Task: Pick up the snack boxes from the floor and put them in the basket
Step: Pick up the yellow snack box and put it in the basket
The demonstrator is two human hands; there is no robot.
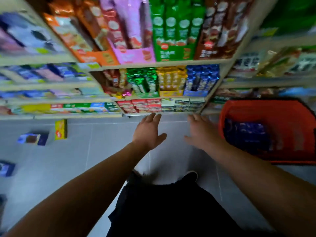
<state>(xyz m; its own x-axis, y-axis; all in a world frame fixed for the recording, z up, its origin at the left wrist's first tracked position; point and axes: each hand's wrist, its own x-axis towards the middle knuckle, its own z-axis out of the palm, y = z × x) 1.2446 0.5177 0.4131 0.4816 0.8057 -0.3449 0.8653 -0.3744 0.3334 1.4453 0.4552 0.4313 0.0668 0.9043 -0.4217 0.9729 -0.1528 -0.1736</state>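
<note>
A red basket (224, 117) stands on the grey floor at the right, with a dark blue snack box (246, 132) lying inside it. On the floor at the left a yellow box (60, 129) stands on end, a blue box (33, 139) lies beside it, and another blue box (6, 168) sits at the left edge. My left hand (148, 132) and my right hand (200, 130) both reach forward over the floor with fingers spread, holding nothing. The right hand is just left of the basket.
Shelves (153, 63) packed with colourful snack packs fill the view ahead and to both sides, the lowest shelf edge (68, 116) just above the floor. My dark trousers and shoes (191, 175) are below. The picture is blurred by motion.
</note>
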